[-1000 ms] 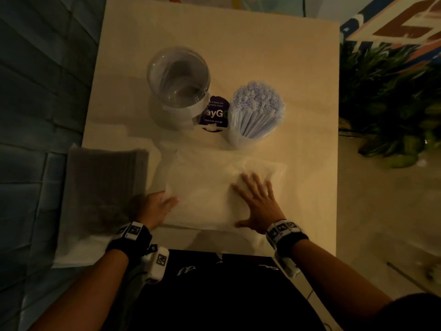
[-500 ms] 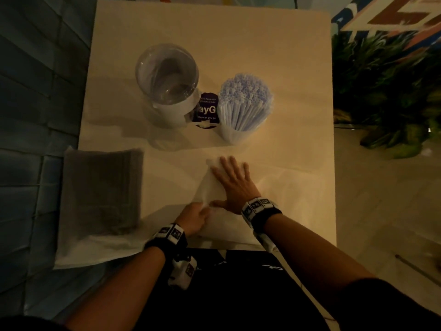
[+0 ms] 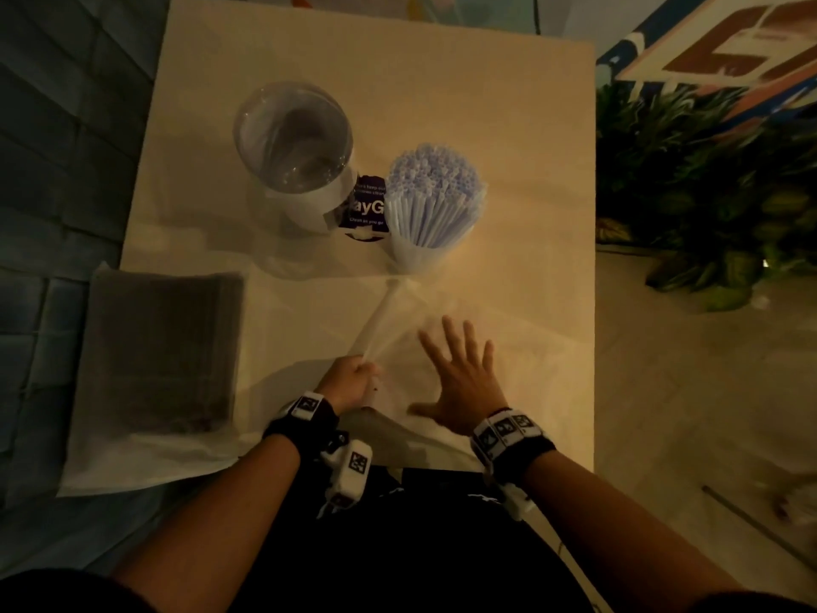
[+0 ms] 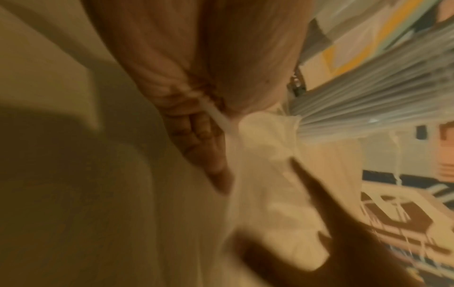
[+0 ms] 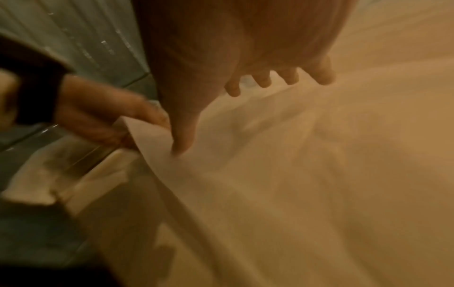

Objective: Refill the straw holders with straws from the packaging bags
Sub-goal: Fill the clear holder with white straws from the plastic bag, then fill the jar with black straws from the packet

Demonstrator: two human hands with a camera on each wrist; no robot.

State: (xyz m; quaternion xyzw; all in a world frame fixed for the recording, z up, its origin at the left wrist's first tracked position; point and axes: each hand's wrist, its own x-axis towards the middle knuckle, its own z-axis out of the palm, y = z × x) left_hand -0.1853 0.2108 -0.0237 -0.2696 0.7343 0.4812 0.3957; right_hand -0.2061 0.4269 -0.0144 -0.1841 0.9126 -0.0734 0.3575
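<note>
My left hand has its grip closed around a bunched edge of the thin, translucent white plastic packaging bag, fingers curled tight on the gathered film, which rises from my fist in a twisted strip. My right hand lies flat just beside it, its grip fully spread, fingers straight and splayed, palm pressing the rest of the bag onto the pale beige counter. The twisted strip reaches toward the clear plastic holder packed with upright white straws, which stands beyond my hands. Just left of that holder stands a small purple printed sign, and left of that a second clear round holder with a white band; what it contains I cannot tell. At the counter's near-left edge lies a flat bag of dark straws, well apart from my left hand.
</note>
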